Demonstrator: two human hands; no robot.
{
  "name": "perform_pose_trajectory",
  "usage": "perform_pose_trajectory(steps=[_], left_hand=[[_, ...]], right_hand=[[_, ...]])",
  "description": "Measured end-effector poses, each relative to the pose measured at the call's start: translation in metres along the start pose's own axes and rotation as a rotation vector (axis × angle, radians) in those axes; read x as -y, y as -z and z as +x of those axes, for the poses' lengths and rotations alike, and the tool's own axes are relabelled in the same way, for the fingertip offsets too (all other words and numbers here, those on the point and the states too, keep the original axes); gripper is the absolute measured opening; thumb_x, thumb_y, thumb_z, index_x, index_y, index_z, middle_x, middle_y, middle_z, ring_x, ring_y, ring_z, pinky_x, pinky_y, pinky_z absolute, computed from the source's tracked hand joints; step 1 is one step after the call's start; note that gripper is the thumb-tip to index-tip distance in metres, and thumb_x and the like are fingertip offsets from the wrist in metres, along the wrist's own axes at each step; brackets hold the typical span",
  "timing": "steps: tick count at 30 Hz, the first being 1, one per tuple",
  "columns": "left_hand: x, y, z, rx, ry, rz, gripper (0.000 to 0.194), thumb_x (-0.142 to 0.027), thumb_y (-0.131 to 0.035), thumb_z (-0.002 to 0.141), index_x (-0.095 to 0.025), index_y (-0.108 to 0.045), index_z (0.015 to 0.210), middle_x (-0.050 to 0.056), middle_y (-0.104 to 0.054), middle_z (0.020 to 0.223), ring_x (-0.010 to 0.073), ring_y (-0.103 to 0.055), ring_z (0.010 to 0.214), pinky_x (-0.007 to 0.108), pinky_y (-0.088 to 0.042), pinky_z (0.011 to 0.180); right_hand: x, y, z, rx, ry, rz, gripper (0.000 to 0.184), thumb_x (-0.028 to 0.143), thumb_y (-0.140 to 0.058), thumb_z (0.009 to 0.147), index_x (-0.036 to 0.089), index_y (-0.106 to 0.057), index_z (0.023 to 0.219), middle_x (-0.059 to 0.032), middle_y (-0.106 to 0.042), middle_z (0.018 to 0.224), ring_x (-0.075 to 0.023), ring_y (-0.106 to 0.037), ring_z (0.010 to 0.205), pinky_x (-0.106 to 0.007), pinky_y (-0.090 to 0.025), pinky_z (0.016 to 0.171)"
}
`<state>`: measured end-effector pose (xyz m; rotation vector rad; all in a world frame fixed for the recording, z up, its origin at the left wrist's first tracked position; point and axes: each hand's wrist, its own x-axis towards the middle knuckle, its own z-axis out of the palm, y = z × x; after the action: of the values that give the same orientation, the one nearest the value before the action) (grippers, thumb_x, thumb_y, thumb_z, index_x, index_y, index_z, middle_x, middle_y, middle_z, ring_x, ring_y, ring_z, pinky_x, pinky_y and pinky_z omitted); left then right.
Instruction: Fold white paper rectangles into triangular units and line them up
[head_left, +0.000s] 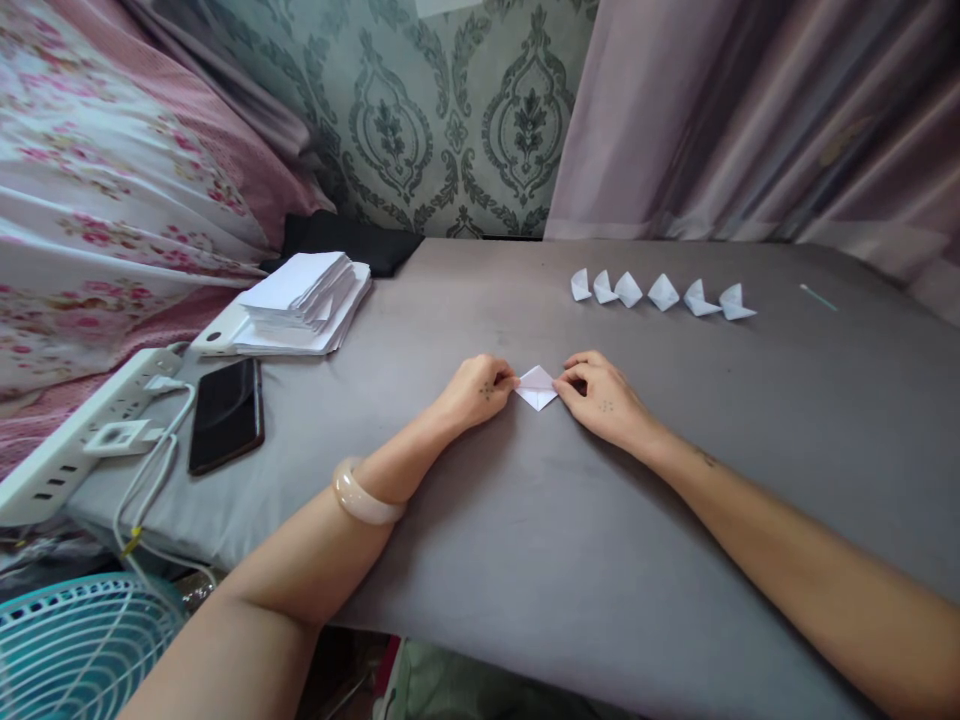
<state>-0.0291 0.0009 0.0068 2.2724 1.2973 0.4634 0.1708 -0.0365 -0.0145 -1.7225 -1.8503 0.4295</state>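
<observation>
A small diamond of folded white paper (537, 388) is stretched between my two hands, just over the grey tabletop (517, 520). My left hand (482, 388) pinches its left corner between thumb and fingers. At the opposite corner, my right hand (600, 396) holds the paper in the same kind of pinch. A crease runs across the middle of the diamond. Farther back on the right stands a row of several folded white paper boats (664, 292).
A stack of white paper (300, 300) lies at the left, near a black phone (226, 415) and a white power strip (97, 430) with cables. A thin stick (819, 297) rests at the far right. A teal fan (82, 640) stands below the table's left edge.
</observation>
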Motion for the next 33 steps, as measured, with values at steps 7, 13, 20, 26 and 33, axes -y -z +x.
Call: perform_pose_trajectory(steps=[7,13,20,26,33], left_hand=[[0.000,-0.007,0.003,-0.034,0.026,0.100,0.023,-0.025,-0.051,0.085,-0.014,-0.071,0.085,0.010,-0.070,0.085,0.0192,-0.061,0.078,0.030,-0.046,0.073],[-0.002,-0.005,0.004,-0.006,0.130,0.035,0.021,-0.031,-0.054,0.081,-0.017,-0.070,0.081,0.007,-0.070,0.080,0.0179,-0.061,0.072,0.028,-0.044,0.066],[-0.007,0.003,0.006,0.047,0.212,-0.037,0.025,-0.036,-0.056,0.078,-0.017,-0.071,0.078,0.005,-0.068,0.072,0.0153,-0.057,0.065,0.025,-0.038,0.058],[-0.006,0.003,0.009,0.064,0.217,-0.035,0.025,-0.036,-0.055,0.077,-0.017,-0.071,0.077,0.003,-0.064,0.066,0.0138,-0.052,0.060,0.025,-0.035,0.055],[-0.008,0.007,0.011,0.096,0.225,-0.037,0.024,-0.034,-0.056,0.078,-0.017,-0.072,0.078,0.003,-0.063,0.065,0.0136,-0.051,0.059,0.025,-0.035,0.056]], right_hand=[[0.000,-0.003,0.002,-0.030,-0.056,-0.027,0.015,0.028,-0.059,0.077,0.019,-0.069,0.070,-0.0111,-0.058,0.112,-0.0232,-0.061,0.100,-0.040,-0.044,0.096],[0.007,0.001,0.006,0.004,-0.148,0.003,0.012,0.027,-0.063,0.071,0.020,-0.068,0.063,-0.0084,-0.059,0.114,-0.0208,-0.062,0.094,-0.037,-0.046,0.093],[0.011,0.005,0.010,0.041,-0.221,0.032,0.015,0.033,-0.066,0.067,0.021,-0.070,0.059,-0.0065,-0.059,0.114,-0.0190,-0.061,0.089,-0.035,-0.047,0.088],[0.010,0.003,0.011,0.055,-0.236,0.031,0.014,0.032,-0.065,0.066,0.021,-0.069,0.059,-0.0062,-0.058,0.115,-0.0188,-0.061,0.088,-0.035,-0.046,0.087],[0.010,0.001,0.012,0.055,-0.235,0.033,0.012,0.028,-0.065,0.065,0.020,-0.067,0.056,-0.0061,-0.058,0.114,-0.0185,-0.061,0.087,-0.035,-0.047,0.087]])
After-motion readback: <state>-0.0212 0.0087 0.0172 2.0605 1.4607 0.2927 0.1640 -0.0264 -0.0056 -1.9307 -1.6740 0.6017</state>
